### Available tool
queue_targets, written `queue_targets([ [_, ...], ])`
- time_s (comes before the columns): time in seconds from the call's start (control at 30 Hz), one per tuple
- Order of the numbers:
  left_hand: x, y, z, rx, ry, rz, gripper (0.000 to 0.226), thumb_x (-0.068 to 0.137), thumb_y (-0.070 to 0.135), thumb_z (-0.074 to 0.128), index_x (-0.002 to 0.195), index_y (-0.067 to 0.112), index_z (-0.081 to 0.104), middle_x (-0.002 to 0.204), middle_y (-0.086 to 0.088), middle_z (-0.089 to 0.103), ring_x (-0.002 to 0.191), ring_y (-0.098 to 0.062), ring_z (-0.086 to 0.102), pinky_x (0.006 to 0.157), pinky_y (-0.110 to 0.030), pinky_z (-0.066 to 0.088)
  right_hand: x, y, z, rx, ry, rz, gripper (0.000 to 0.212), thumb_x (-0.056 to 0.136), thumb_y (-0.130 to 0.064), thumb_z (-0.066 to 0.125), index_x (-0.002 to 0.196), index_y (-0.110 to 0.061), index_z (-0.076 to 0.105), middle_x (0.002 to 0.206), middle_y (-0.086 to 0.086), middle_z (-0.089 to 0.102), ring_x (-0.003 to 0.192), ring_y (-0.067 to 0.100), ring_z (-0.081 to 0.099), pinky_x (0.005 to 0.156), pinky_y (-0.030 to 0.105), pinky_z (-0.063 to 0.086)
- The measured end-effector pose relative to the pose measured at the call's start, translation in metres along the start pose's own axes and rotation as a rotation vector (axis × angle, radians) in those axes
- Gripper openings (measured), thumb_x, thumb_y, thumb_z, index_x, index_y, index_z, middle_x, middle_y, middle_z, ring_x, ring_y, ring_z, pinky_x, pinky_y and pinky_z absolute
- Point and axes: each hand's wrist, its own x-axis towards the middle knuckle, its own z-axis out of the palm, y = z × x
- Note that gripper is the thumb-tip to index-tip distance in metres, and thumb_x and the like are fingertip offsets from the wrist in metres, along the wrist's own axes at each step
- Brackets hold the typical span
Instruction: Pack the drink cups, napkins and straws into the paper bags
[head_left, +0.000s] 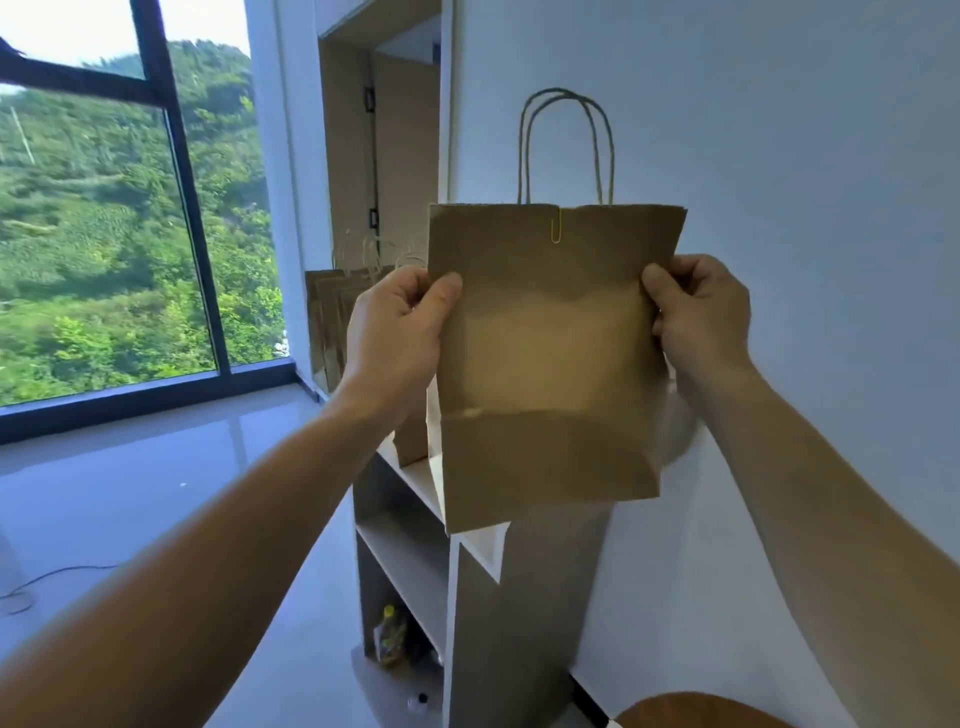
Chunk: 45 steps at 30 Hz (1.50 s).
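In front of the white wall (779, 156), a flat brown bag (550, 364) is hanging upright in the air between the two hands. The left hand (395, 332) is pinching its left edge, thumb on the front, and the right hand (696, 317) is gripping its right edge the same way. Below and behind the bag a white shelf (415, 561) is standing against the wall, and more bags (332, 312) are leaning upright on its top beside the left hand. A window (130, 208) is showing green hillside on the left. The held bag is folded flat, its bottom flap creased up, twisted paper handles (566, 145) standing above the rim, and a yellow clip (556, 224) is sitting on the top edge.
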Motion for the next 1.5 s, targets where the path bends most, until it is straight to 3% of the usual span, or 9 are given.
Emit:
queue_targets([
  [0.2, 0.036, -0.041, -0.026, 0.132, 0.131, -0.023, 0.021, 0.094, 0.030, 0.063, 0.078, 0.019, 0.071, 0.074, 0.003, 0.070, 0.066, -0.008, 0.061, 0.061, -0.029, 0.051, 0.047, 0.034, 0.084, -0.019, -0.175, -0.019, 0.007, 0.094, -0.032, 0.060, 0.090, -0.026, 0.063, 0.086, 0.002, 0.065, 0.079, 0.020, 0.060, 0.081, 0.044, 0.053],
  [0.4, 0.040, -0.115, -0.008, 0.328, 0.109, -0.184, 0.024, 0.095, 0.030, 0.061, 0.084, 0.012, 0.070, 0.082, -0.010, 0.070, 0.080, -0.030, 0.066, 0.075, -0.051, 0.057, 0.068, 0.127, 0.136, -0.086, -0.361, 0.149, 0.013, 0.098, -0.026, 0.058, 0.104, -0.015, 0.059, 0.082, 0.004, 0.063, 0.048, 0.008, 0.058, 0.055, 0.032, 0.047],
  [0.63, 0.039, -0.185, 0.015, 0.445, 0.049, -0.260, 0.038, 0.094, 0.027, 0.063, 0.061, 0.014, 0.051, 0.057, -0.001, 0.051, 0.066, -0.032, 0.059, 0.060, -0.036, 0.042, 0.073, 0.188, 0.159, -0.123, -0.394, 0.271, 0.014, 0.101, -0.017, 0.051, 0.094, -0.010, 0.060, 0.077, 0.008, 0.066, 0.047, 0.005, 0.059, 0.045, 0.019, 0.050],
  [0.73, 0.041, -0.201, 0.015, 0.352, 0.018, -0.272, 0.020, 0.091, 0.026, 0.066, 0.072, 0.024, 0.060, 0.066, 0.005, 0.064, 0.070, -0.020, 0.064, 0.061, -0.026, 0.046, 0.073, 0.195, 0.162, -0.082, -0.378, 0.288, 0.015, 0.102, -0.017, 0.050, 0.097, -0.008, 0.060, 0.074, 0.009, 0.065, 0.047, 0.005, 0.058, 0.046, 0.020, 0.050],
  [0.8, 0.037, -0.212, 0.012, 0.244, -0.076, -0.320, 0.012, 0.085, 0.027, 0.073, 0.089, 0.031, 0.063, 0.080, 0.009, 0.071, 0.076, -0.013, 0.069, 0.066, -0.022, 0.054, 0.071, 0.196, 0.163, -0.054, -0.361, 0.298, 0.014, 0.102, -0.016, 0.049, 0.099, -0.009, 0.061, 0.073, 0.010, 0.064, 0.048, 0.007, 0.059, 0.047, 0.021, 0.050],
  [0.9, 0.027, -0.231, 0.010, 0.153, -0.190, -0.374, 0.045, 0.069, 0.033, 0.084, 0.103, 0.036, 0.055, 0.094, 0.004, 0.070, 0.084, -0.016, 0.071, 0.071, -0.036, 0.061, 0.068, 0.197, 0.163, -0.034, -0.352, 0.300, 0.011, 0.101, -0.016, 0.051, 0.102, -0.012, 0.062, 0.077, 0.010, 0.065, 0.052, 0.008, 0.060, 0.049, 0.022, 0.052],
  [1.27, 0.031, -0.253, 0.027, 0.281, -0.215, -0.265, 0.074, 0.060, 0.053, 0.080, 0.117, 0.048, 0.034, 0.115, 0.020, 0.049, 0.103, 0.000, 0.053, 0.084, -0.025, 0.055, 0.061, 0.193, 0.167, -0.071, -0.208, 0.291, 0.028, 0.099, -0.017, 0.057, 0.126, -0.015, 0.055, 0.089, 0.004, 0.069, 0.064, 0.011, 0.062, 0.057, 0.026, 0.055],
  [1.4, 0.030, -0.255, 0.026, 0.264, -0.256, -0.268, 0.076, 0.061, 0.057, 0.080, 0.118, 0.052, 0.030, 0.117, 0.024, 0.045, 0.105, -0.002, 0.052, 0.077, -0.018, 0.052, 0.047, 0.189, 0.159, -0.107, -0.216, 0.323, 0.057, 0.096, -0.023, 0.061, 0.148, -0.015, 0.038, 0.128, 0.005, 0.061, 0.073, 0.013, 0.066, 0.065, 0.028, 0.058],
  [1.5, 0.030, -0.255, 0.022, 0.248, -0.276, -0.273, 0.084, 0.058, 0.059, 0.079, 0.124, 0.050, 0.027, 0.121, 0.022, 0.041, 0.110, -0.005, 0.050, 0.087, -0.024, 0.052, 0.029, 0.183, 0.152, -0.220, -0.237, 0.324, 0.069, 0.095, -0.033, 0.063, 0.153, -0.017, 0.029, 0.148, 0.003, 0.044, 0.112, 0.024, 0.062, 0.095, 0.043, 0.054],
])
